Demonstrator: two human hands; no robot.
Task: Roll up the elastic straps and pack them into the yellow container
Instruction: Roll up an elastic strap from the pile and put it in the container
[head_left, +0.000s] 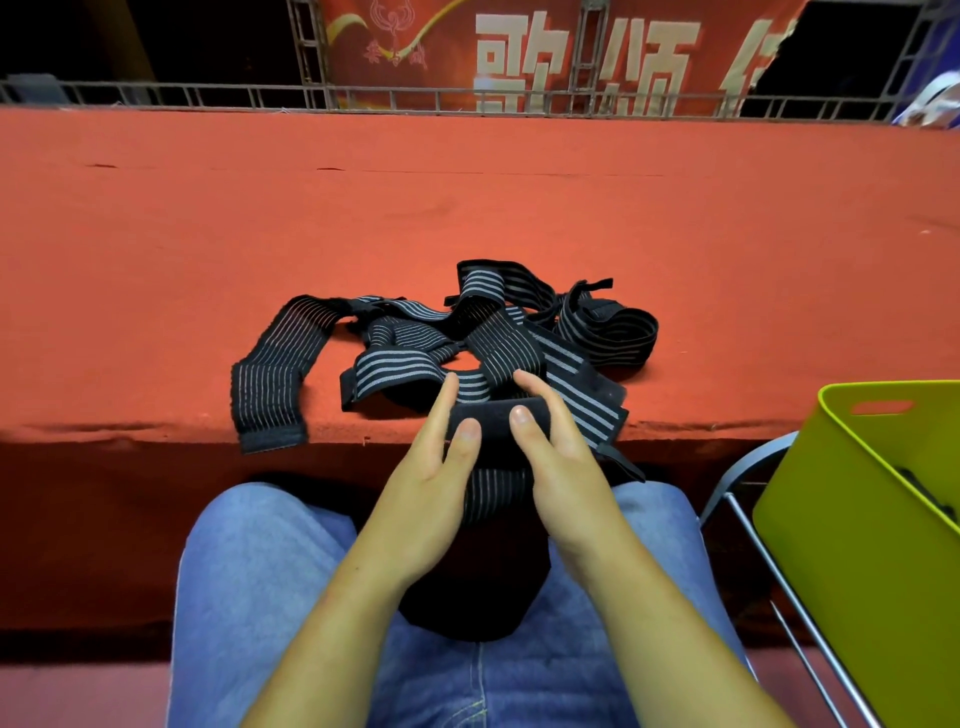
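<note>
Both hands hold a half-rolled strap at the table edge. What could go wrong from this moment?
1. The left hand and right hand pinch the roll; if a thumb slips, it may spring open.
2. The pile lies right behind the roll; another strap may catch in it.
3. One strap hangs over the table edge and may slide off.

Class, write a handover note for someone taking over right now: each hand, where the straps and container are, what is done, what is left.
Left hand and right hand: both pinch the half-rolled strap at the table's near edge.
Loose straps: tangled on the red table, one hanging over its edge.
Yellow container: at the right, something dark inside.
Done: roll started. Left: finish it, pack it, roll the rest.
</note>
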